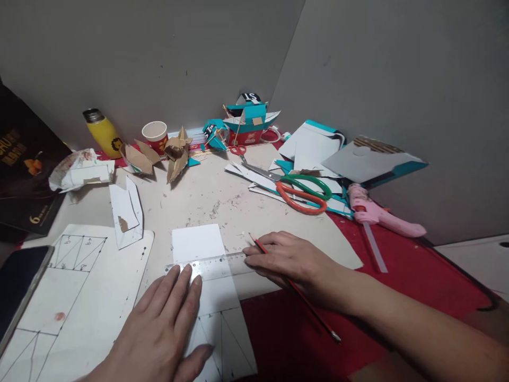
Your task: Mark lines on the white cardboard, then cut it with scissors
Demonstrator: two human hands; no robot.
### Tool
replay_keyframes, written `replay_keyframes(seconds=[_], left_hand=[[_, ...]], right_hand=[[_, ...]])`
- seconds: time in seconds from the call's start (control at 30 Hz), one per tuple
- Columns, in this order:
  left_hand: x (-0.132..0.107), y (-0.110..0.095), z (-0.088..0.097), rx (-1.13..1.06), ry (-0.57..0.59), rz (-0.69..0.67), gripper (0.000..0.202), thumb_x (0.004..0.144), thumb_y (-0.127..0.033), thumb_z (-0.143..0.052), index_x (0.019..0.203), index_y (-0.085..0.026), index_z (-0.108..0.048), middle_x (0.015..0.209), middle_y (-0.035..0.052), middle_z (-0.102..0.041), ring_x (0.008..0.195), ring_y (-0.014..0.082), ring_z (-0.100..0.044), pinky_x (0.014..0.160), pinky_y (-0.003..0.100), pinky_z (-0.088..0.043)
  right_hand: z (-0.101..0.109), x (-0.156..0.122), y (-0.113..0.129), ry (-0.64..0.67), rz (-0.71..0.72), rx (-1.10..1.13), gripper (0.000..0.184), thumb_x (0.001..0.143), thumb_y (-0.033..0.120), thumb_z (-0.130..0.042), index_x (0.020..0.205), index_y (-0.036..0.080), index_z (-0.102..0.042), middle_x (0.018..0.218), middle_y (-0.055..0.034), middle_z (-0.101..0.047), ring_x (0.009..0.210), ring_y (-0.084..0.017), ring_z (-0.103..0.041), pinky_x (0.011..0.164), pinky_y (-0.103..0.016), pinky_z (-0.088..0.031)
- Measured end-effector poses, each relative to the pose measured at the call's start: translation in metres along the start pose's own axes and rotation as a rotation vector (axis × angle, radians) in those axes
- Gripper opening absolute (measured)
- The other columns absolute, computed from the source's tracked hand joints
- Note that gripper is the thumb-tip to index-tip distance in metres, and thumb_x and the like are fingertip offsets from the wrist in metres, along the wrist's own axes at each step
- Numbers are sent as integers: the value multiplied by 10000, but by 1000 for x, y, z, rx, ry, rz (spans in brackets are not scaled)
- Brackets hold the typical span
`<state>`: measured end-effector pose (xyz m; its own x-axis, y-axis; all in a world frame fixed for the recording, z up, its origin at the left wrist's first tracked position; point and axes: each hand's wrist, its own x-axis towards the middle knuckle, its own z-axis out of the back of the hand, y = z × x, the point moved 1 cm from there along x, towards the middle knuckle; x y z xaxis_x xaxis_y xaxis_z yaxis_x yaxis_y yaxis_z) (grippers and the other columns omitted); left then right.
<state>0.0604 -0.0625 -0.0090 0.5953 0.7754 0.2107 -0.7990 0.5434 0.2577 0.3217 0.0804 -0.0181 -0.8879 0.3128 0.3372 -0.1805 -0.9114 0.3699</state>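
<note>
A white card strip (199,241) lies before me, with pencil-drawn lines and triangles on its near part. Across it rests a clear plastic ruler (217,267). My left hand (155,323) is laid flat with fingers stretched, fingertips pressing the ruler's left end and the card. At the ruler's right end is my right hand (294,260), its fingers closed around a red and black pencil (308,306). The pencil's tip points up and left, just beyond the ruler; its eraser end sticks out toward me. My right fingers also touch the ruler.
Left are a marked card sheet (95,302), a phone (19,286) and a dark box (27,175). Behind stand a yellow bottle (104,135), a paper cup (156,139) and a model boat (248,124). Large scissors (304,193) and a pink glue gun (382,217) lie right.
</note>
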Motion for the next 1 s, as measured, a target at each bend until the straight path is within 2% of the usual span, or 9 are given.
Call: replay_keyframes(seconds=[0.23,0.4,0.63,0.83,1.0], left_hand=[[-1,1,-3,-2,0,11,747,806,-605,-597,1337,-81,-562,1359,188,-599,1206,345,-568,902,406,-485],[-5,-2,-6,-20,22,43,755,838,-611,-548,1380,-87,-521,1413,191,-550,1269,357,-520,938,419,-473],[-1,-5,-3,18,52,28,781,819,-631,-571,1369,-80,-519,1392,190,-569,1265,349,-538,947,407,-472],[-4,-3,-7,33,29,18,772,816,-645,-547,1349,-87,-532,1369,186,-592,1245,344,-550,950,407,-443],[-6,0,-10,30,55,17,767,823,-648,-535,1371,-111,-512,1401,171,-568,1303,345,-494,992,404,-411]], right_hand=[[-3,-2,-2,4,-3,-7,254,957,103,-493,1178,166,-602,1095,-107,-722,1010,-217,-581,859,-372,-482],[-2,-5,-1,33,-24,9,309,942,81,-491,1220,190,-571,1139,-93,-707,1018,-211,-582,863,-370,-477],[-3,-6,-3,66,-58,29,359,947,72,-465,1264,227,-531,1198,-67,-686,1064,-214,-580,900,-374,-451],[-1,-3,-2,5,-38,58,362,942,72,-440,1254,225,-545,1181,-76,-695,1037,-219,-603,838,-358,-462],[0,-2,-1,25,-59,78,354,939,95,-472,1256,232,-547,1159,-73,-696,1014,-224,-609,847,-360,-469]])
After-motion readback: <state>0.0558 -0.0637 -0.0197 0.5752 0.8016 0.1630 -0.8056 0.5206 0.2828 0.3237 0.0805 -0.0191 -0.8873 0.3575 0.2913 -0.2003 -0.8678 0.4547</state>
